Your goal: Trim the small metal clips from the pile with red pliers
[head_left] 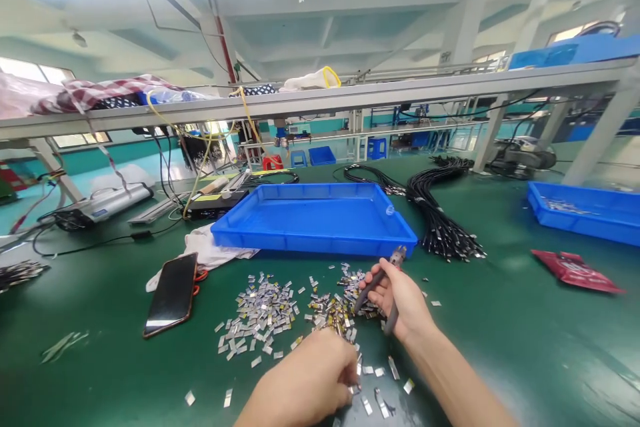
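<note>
My right hand is wrapped loosely round a pair of cutting pliers. Their dark handles spread apart in the palm, and the metal jaws point away toward the blue tray. Low in the middle, my left hand is closed, thumb and fingertips pinched at a small metal piece just over the table. Beyond that hand lies a heap of small metal pieces with yellowish parts. A pile of flat silver pieces spreads to its left. Several loose pieces lie between my forearms.
A phone lies at left beside a white cloth and orange-handled scissors. Bundled black cables are right of the tray. Farther right are a red packet and another blue tray. A shelf spans the back.
</note>
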### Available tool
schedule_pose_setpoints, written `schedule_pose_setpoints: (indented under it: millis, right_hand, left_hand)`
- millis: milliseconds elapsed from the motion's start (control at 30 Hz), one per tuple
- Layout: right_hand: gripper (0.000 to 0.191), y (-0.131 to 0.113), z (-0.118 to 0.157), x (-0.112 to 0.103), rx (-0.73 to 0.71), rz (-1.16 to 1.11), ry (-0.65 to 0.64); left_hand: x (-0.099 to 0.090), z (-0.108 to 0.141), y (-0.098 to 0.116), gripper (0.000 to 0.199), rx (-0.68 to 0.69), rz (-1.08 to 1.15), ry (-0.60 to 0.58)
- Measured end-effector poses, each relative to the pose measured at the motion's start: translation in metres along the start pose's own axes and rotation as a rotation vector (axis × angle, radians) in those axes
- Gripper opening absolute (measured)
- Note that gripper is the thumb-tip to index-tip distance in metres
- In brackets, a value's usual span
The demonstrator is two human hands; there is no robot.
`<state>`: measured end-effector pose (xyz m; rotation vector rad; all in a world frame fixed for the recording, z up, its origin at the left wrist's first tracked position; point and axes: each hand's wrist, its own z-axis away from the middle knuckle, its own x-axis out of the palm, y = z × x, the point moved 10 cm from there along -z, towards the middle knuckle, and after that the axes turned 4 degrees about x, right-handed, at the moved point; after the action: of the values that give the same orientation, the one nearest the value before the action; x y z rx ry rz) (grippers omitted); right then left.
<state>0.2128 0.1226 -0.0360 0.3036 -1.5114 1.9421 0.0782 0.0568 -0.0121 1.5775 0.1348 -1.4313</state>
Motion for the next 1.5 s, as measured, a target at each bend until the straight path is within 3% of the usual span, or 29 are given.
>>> schedule_pose_setpoints:
  millis: [300,533,733,933,1067,1167,1500]
  right_hand:
    - [0.018,0.002,-0.002,0.004,0.015,-0.027,-0.021]
    - [0.018,-0.001,0.000,0.004,-0.017,0.004,-0.026]
    - [0.017,-0.001,-0.001,0.005,-0.020,0.020,-0.028]
    - [0.017,0.000,-0.001,0.006,-0.026,0.041,-0.042]
    - [0.015,-0.001,0.000,0.007,-0.020,0.055,-0.048]
    - [0.015,0.000,0.000,0.008,-0.013,0.063,-0.050]
    - [0.014,0.002,-0.001,0.008,-0.026,0.086,-0.065]
  left_hand:
    - [0.012,-0.008,0.010,0.024,-0.141,-0.144,-0.119]
    - [0.017,-0.011,0.003,0.023,-0.110,-0.125,-0.061]
    - [-0.002,-0.009,0.002,0.023,-0.104,-0.075,0.089]
    - [-0.003,-0.011,0.007,0.023,-0.100,-0.132,0.058]
    - [0.008,-0.012,0.009,0.028,-0.069,-0.181,-0.018]
    - [0.016,-0.011,0.004,0.024,-0.120,-0.189,-0.080]
    - [0.017,-0.012,0.007,0.031,-0.101,-0.159,-0.062]
